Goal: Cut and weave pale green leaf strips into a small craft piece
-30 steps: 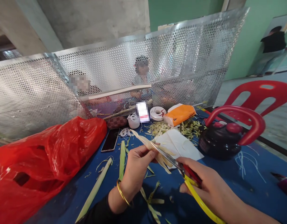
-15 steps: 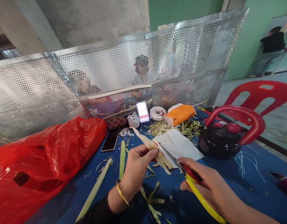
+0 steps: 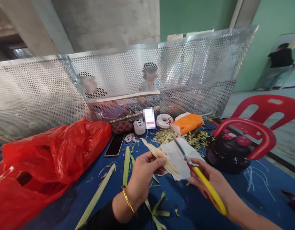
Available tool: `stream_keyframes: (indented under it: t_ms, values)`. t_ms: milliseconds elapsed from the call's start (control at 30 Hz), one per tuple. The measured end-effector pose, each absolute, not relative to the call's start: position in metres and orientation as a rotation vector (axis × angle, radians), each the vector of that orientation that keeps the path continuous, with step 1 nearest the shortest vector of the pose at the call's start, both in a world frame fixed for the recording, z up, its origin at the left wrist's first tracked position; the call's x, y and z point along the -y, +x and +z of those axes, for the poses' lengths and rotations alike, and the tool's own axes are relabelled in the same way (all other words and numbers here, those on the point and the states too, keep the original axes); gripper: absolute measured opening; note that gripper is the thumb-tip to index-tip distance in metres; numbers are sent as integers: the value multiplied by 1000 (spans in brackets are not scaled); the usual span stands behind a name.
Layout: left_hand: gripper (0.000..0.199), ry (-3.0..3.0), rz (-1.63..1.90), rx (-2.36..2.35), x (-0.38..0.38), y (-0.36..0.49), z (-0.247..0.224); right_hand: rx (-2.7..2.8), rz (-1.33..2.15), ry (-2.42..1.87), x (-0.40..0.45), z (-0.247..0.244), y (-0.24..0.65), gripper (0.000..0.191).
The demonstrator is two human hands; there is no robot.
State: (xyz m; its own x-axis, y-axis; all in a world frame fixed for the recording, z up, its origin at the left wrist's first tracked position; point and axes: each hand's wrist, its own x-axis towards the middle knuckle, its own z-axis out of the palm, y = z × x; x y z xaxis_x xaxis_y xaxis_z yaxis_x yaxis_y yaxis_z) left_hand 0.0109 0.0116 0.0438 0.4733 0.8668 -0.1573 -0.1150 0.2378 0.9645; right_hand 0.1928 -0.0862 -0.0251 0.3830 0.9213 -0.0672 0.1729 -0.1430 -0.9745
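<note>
Between thumb and fingers, my left hand [image 3: 143, 174] pinches a bundle of pale dried leaf strips [image 3: 159, 156], possibly corn husk. My right hand [image 3: 209, 179] grips a pair of scissors [image 3: 198, 174] with yellow and red handles. Their blades point up and away, apart from the strips and over a white sheet of paper [image 3: 187, 151]. Left of my left hand, long green leaf pieces [image 3: 99, 195] lie on the blue table [image 3: 75, 204]. Cut green scraps [image 3: 158, 210] are scattered below the hands.
A red plastic bag [image 3: 65, 156] covers the left side, beside a phone [image 3: 115, 144]. Farther back are white cord [image 3: 139, 126], a ribbon spool [image 3: 164, 120] and an orange tissue pack [image 3: 188, 124]. A black kettle [image 3: 229, 153] stands right, near a red chair [image 3: 278, 111]. A perforated metal screen [image 3: 118, 70] closes the back.
The scissors have moved away from the leaf strips, to the right, and turned more upright. My left hand keeps its pinch on the strips. The whole view has shifted slightly.
</note>
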Motion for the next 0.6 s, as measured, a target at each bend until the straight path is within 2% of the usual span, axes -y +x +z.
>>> stream_keyframes:
  t_ms: [33, 167, 267, 600]
  values:
    - [21, 1135, 779, -817, -9, 12, 42, 921, 962, -1485, 88, -21, 188, 61]
    - [20, 1129, 746, -796, 4, 18, 36, 810, 1080, -1242, 95, -2, 171, 57]
    - [21, 1124, 733, -810, 9, 22, 31, 779, 1123, -1283, 97, 3, 160, 64]
    - [24, 1124, 745, -795, 8, 26, 14, 774, 931, -1353, 91, -8, 160, 64]
